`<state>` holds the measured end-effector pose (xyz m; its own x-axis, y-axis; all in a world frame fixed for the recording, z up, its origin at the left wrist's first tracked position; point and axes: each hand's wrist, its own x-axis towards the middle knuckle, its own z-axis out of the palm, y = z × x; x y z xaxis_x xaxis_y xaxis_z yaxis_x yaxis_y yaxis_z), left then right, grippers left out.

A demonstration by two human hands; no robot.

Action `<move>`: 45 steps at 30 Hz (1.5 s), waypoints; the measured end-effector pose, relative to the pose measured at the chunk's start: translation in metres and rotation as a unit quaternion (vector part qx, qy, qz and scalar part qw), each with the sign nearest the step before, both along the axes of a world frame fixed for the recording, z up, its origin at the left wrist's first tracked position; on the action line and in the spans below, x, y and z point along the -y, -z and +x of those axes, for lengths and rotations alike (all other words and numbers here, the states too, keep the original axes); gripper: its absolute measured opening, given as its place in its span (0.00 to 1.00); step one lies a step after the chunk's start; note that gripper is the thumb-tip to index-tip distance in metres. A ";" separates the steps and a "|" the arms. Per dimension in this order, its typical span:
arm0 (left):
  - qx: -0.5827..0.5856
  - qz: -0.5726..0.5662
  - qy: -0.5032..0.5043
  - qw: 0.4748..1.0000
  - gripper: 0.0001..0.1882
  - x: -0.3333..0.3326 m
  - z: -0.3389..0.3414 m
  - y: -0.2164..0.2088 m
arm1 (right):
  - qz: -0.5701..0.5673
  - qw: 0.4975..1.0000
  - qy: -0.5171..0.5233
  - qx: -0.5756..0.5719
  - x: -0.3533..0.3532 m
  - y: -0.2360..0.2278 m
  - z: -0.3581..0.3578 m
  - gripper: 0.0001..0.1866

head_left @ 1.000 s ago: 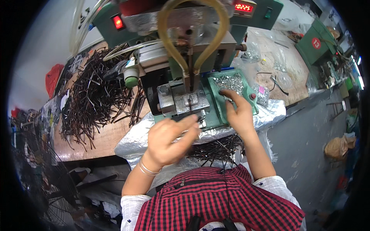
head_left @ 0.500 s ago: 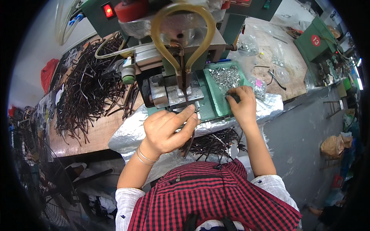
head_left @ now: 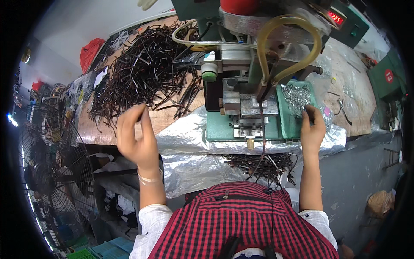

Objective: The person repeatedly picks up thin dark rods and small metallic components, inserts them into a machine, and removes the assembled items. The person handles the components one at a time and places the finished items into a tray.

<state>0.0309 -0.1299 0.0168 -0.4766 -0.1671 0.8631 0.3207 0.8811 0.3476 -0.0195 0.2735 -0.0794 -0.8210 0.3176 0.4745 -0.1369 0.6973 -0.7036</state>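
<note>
My left hand (head_left: 137,136) is over the near edge of a heap of dark brown strips (head_left: 138,69) on the left. Its thumb and forefinger come together at the tips; what lies between them, if anything, I cannot make out. My right hand (head_left: 313,129) rests by the green tray (head_left: 286,123), fingertips pinched close to small shiny metal pieces (head_left: 297,97). Whether a piece is in that pinch is too small to tell. Between the hands stands a bench press (head_left: 258,105). One dark strip (head_left: 262,129) hangs down from its metal block, touched by neither hand.
Yellowish tubing (head_left: 319,43) loops above the press. Silver foil (head_left: 185,134) covers the bench's front edge, with more dark strips (head_left: 267,166) below it. A wire-guarded fan (head_left: 51,159) stands at the left. Another green machine (head_left: 388,77) is at the far right.
My left hand has left the strip at the press and moved left to the strip heap. My right hand stays by the tray. The whole view has shifted left.
</note>
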 end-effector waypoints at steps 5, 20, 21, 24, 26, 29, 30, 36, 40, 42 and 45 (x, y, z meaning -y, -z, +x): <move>0.235 -0.178 -0.047 0.954 0.06 0.046 -0.059 0.068 | 0.059 0.997 -0.020 -0.048 0.007 -0.007 -0.001 0.06; 0.164 0.254 0.132 0.944 0.08 0.019 -0.084 0.111 | -0.073 0.975 -0.187 -0.100 0.065 -0.072 0.001 0.10; 0.156 0.281 0.138 0.937 0.08 0.006 -0.082 0.110 | -0.084 0.968 -0.196 -0.131 0.077 -0.069 -0.008 0.10; 0.144 0.327 0.173 0.918 0.05 -0.012 -0.076 0.119 | -0.189 0.960 -0.182 -0.100 0.104 -0.062 -0.011 0.19; 0.126 0.380 0.206 0.893 0.05 -0.030 -0.068 0.102 | -0.275 0.937 -0.189 -0.098 0.113 -0.056 -0.008 0.21; 0.056 0.359 0.278 0.889 0.05 -0.042 -0.055 0.068 | -0.364 0.903 -0.215 -0.077 0.118 -0.065 -0.006 0.24; 0.030 0.332 0.296 0.895 0.05 -0.053 -0.047 0.048 | -0.376 0.894 -0.235 -0.065 0.118 -0.068 -0.005 0.25; -0.031 -0.068 0.341 0.937 0.13 -0.087 -0.015 -0.003 | -0.339 0.897 -0.278 -0.047 0.120 -0.093 0.017 0.29; -0.019 -0.196 0.366 0.909 0.12 -0.118 -0.019 0.001 | -0.262 0.918 -0.298 0.003 0.093 -0.106 0.019 0.29; -0.052 -0.211 0.365 0.905 0.12 -0.126 -0.031 0.016 | -0.242 0.938 -0.249 0.013 0.064 -0.090 0.000 0.28; -0.076 -0.199 0.374 0.903 0.12 -0.129 -0.042 0.021 | -0.243 0.964 -0.105 -0.001 0.013 -0.054 -0.019 0.26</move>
